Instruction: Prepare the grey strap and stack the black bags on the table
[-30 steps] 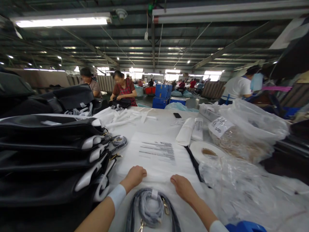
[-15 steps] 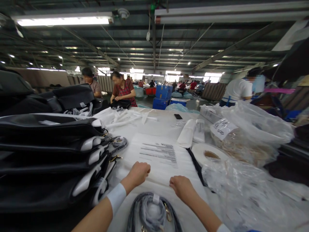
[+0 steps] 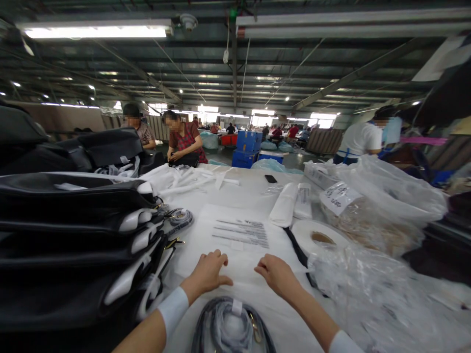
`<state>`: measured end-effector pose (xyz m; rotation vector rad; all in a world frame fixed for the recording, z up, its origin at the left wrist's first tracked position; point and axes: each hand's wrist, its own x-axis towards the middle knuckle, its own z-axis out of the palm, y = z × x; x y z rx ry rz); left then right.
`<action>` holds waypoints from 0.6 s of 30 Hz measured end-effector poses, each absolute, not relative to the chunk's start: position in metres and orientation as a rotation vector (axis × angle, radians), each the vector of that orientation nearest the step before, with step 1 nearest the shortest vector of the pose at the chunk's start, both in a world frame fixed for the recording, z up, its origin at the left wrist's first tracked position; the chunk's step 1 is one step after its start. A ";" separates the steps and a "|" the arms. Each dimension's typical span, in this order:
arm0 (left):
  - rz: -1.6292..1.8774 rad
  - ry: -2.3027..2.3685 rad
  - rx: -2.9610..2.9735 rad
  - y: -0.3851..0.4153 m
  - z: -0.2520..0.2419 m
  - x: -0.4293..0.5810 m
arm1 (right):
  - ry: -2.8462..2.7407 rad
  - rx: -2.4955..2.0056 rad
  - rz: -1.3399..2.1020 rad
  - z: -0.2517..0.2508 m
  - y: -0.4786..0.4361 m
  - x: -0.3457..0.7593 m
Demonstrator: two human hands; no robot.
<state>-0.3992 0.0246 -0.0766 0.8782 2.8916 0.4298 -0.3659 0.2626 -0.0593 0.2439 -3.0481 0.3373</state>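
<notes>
A clear plastic bag with printed black lines (image 3: 241, 233) lies flat on white sheeting in front of me. My left hand (image 3: 209, 272) is over its near left part, thumb stretched away from the fingers and nothing held. Opposite it, my right hand (image 3: 275, 275) has its fingers bent and closed at the bag's near edge; the fingertips are partly hidden. Nearest my body, below both hands, lies a coiled dark strap (image 3: 233, 326) in clear wrap, with gold clasps and a white band.
Black bags with white padding (image 3: 77, 230) are stacked at the left. On the right are a white tape roll (image 3: 318, 235), crumpled clear plastic (image 3: 382, 294) and a filled plastic sack (image 3: 382, 191). A phone (image 3: 271, 179) lies farther back. Other people work beyond the table.
My left hand has opened from a closed grip, its thumb now spread. My right hand has shifted slightly up and left. The bag's near edge has shifted a little.
</notes>
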 end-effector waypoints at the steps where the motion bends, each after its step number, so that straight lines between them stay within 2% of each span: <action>1: 0.469 2.916 0.866 0.028 -0.073 -0.399 | -3.016 0.243 0.328 -0.059 0.261 -0.366; 12: 0.526 2.993 0.867 0.052 -0.061 -0.412 | -2.792 0.407 0.150 -0.067 0.267 -0.369; 18: 0.386 3.000 0.926 0.066 -0.058 -0.411 | -2.697 0.443 0.049 -0.071 0.256 -0.372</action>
